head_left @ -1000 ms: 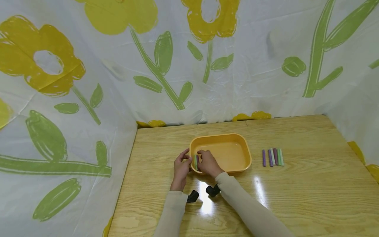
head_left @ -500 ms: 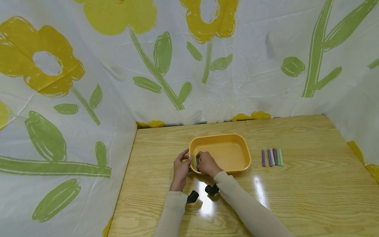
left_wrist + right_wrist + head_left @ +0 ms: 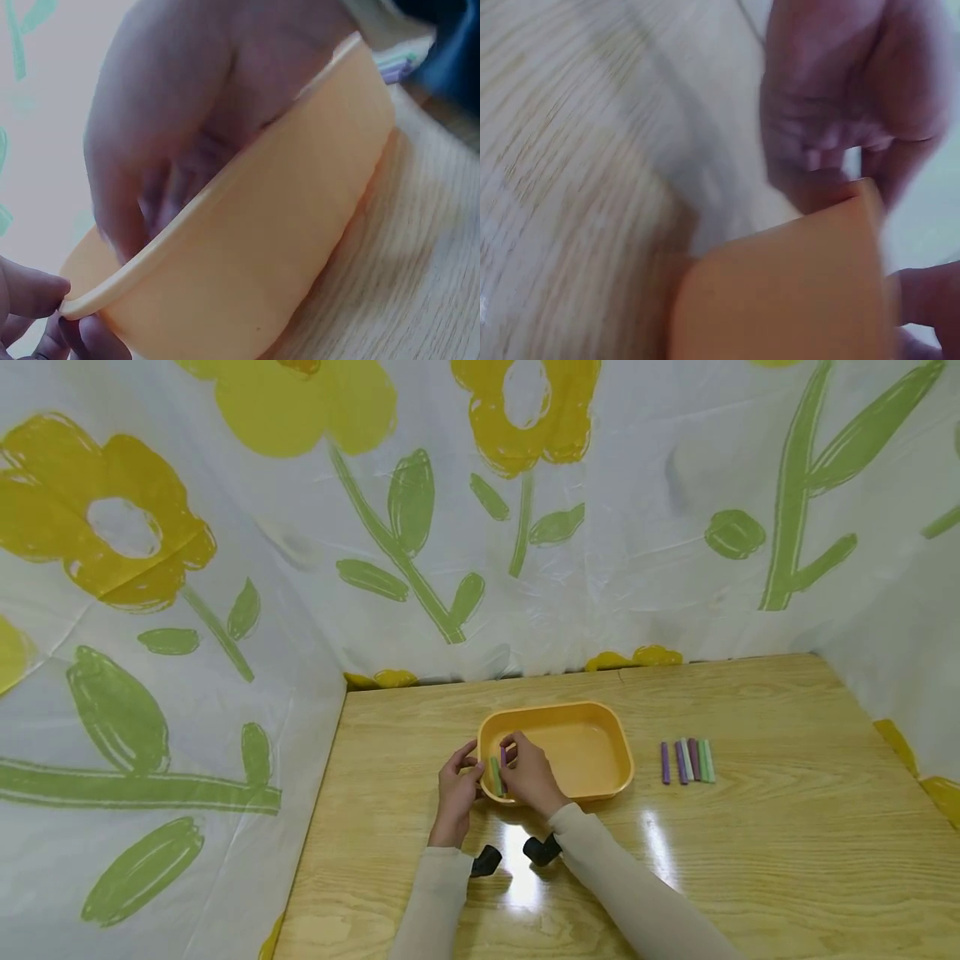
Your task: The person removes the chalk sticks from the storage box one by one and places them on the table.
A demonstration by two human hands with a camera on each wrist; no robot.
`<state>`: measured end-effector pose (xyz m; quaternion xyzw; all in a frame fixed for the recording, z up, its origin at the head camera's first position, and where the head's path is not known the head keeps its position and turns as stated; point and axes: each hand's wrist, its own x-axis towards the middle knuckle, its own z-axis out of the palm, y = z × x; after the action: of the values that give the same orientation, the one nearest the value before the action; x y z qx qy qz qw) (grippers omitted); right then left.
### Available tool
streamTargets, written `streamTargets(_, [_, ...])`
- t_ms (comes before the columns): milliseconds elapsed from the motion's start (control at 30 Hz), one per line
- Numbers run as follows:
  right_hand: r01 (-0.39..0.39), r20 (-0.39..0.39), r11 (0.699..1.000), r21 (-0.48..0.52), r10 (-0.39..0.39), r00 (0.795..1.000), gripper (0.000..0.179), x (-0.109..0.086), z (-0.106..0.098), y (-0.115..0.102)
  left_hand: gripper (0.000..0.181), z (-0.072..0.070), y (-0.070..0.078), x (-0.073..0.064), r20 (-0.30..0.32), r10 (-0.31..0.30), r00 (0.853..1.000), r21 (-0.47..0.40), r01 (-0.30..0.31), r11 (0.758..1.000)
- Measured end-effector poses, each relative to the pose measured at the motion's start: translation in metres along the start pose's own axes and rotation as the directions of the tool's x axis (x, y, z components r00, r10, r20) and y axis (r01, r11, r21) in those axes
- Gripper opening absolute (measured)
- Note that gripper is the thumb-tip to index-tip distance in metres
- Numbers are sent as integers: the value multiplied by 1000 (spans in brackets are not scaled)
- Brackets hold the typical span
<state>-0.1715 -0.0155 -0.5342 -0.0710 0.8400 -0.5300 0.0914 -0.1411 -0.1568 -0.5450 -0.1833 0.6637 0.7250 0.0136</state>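
My left hand (image 3: 457, 787) pinches the left rim of a shallow orange plastic tub (image 3: 573, 705) between thumb and fingers; the left wrist view shows this grip on the rim (image 3: 90, 304). Inside the tub, at its left end, my right hand (image 3: 531, 774) holds a purple chalk stick (image 3: 503, 757), which stands out above the fingertips. A green chalk stick (image 3: 495, 774) lies against the tub's left wall, just left of that hand. Blur and the tub wall hide the right fingertips in both wrist views.
To the tub's right, a single purple chalk stick (image 3: 665, 763) lies beside a row of several chalk sticks (image 3: 692, 760) in purple, white and green. All rest on the wooden table (image 3: 795, 827). A flower-printed white sheet (image 3: 637, 568) rises behind and at both sides.
My right hand has drawn the purple chalk stick up and slightly away from the green one, which now shows more. My left hand has kept its place on the rim.
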Motion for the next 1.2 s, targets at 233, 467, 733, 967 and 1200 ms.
streamTargets(233, [60,-108,992,115,-48,993,38,-13,-33,-7,45,-1,-1,-1,-9,-5,1000,17,5,1000])
streamTargets(467, [80,-164,985,154,-55,985,36,-28,-88,16,46,-2,-2,-2,-9,1,1000,4,-1,1000])
streamTargets(733, [89,-278,981,170,-39,960,39,-49,-158,49,46,-3,-2,-1,3,5,1000,9,-5,1000])
streamTargets(967, [-20,-363,998,58,40,931,44,-66,-208,85,47,-2,-1,-2,8,11,1000,4,-11,1000])
streamTargets(1200, [-115,-400,993,-3,105,910,49,-74,-245,126,47,0,0,-2,7,13,1000,4,-13,1000])
